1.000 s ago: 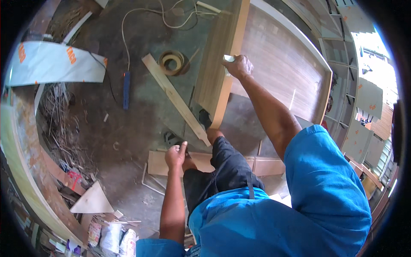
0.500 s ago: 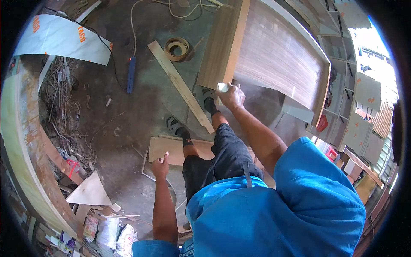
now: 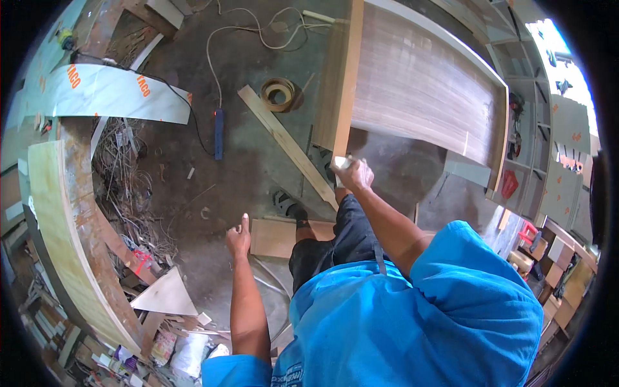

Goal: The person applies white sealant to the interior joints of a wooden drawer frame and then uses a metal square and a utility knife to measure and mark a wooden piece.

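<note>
My right hand [image 3: 356,175] is closed on a small white piece [image 3: 342,162], its exact kind not clear. It holds the piece at the near end of the long wooden edge of a wood-grain cabinet [image 3: 425,90]. Whether the piece presses on the edge or only lies close to it is hard to see. Away to the left, my left hand [image 3: 238,238] hangs over the floor with fingers curled and thumb pointing up. Nothing shows in it. Beside it lies a flat brown board [image 3: 271,238], partly behind my leg.
A narrow wooden strip [image 3: 284,142] and a roll of edge banding [image 3: 278,95] lie on the floor ahead. Left of them is a blue power strip [image 3: 218,134] with its cord. Scrap wire [image 3: 126,174] and a long pale panel [image 3: 68,232] line the left side.
The whole view has shifted, so the floor and cabinet appear lower. My right hand stays by the cabinet's near corner with the white piece. My left hand now appears left of the brown board.
</note>
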A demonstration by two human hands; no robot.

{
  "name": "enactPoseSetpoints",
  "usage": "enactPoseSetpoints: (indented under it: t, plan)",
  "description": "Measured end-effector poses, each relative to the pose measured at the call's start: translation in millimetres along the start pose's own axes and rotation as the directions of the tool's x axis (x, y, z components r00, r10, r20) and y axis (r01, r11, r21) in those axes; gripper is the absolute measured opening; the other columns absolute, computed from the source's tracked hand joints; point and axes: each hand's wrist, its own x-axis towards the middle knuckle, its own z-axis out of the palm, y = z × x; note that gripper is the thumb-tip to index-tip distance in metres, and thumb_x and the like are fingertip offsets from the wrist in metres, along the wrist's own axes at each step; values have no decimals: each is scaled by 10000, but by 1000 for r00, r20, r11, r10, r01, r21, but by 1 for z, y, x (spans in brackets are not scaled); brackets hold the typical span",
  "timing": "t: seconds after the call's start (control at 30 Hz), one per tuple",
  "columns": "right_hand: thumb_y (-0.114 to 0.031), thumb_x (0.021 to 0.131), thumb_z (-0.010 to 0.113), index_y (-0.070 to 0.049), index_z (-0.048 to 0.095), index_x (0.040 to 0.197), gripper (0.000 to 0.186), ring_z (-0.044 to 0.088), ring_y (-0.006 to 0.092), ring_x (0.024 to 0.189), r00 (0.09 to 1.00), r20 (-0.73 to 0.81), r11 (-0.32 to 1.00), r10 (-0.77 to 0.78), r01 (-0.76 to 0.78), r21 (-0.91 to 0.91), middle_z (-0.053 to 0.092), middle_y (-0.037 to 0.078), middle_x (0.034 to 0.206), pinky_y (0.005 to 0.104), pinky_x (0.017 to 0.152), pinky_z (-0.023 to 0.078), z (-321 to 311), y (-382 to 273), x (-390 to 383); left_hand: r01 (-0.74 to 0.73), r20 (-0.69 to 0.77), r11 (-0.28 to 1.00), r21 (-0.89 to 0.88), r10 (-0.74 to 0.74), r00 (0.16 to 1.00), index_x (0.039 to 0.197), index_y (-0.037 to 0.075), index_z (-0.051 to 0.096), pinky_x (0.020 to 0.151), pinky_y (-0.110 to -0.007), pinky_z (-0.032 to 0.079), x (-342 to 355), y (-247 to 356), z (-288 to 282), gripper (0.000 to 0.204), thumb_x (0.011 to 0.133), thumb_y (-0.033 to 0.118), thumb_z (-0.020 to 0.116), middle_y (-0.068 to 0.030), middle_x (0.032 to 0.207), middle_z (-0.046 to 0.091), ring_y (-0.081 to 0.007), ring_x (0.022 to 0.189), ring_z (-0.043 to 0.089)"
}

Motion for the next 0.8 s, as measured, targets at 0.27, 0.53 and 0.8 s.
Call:
enactPoseSetpoints:
  t: [0.27, 0.53, 0.8]
  plan:
    - [-578, 755, 694, -117, 565, 1343, 759, 655, 380, 1012, 963, -230, 988, -138, 149, 31, 540, 214, 1221, 460, 809, 550, 8, 6, 27, -124, 43, 985, 120, 120, 992, 902, -77, 708, 849, -506, 484, 17, 56, 14, 820, 843, 723, 540, -309, 926, 680, -447, 954, 659]
    - [-569, 753, 695, -139, 555, 1333, 736, 676, 384, 931, 928, -342, 976, -145, 191, 105, 580, 208, 1160, 487, 773, 557, -68, -35, 172, -270, 93, 940, 210, 256, 962, 767, -2, 689, 704, -466, 475, -5, 144, 50, 688, 847, 673, 585, -236, 776, 666, -389, 750, 642]
    - [-493, 712, 748, -134, 522, 1363, 777, 654, 393, 936, 943, -237, 962, -234, 260, 88, 547, 217, 1203, 481, 744, 557, -63, -11, 128, -638, 177, 732, 237, 614, 769, 1184, -28, 612, 944, -464, 486, -52, 252, 119, 513, 890, 390, 652, -245, 1288, 580, -413, 1127, 585]
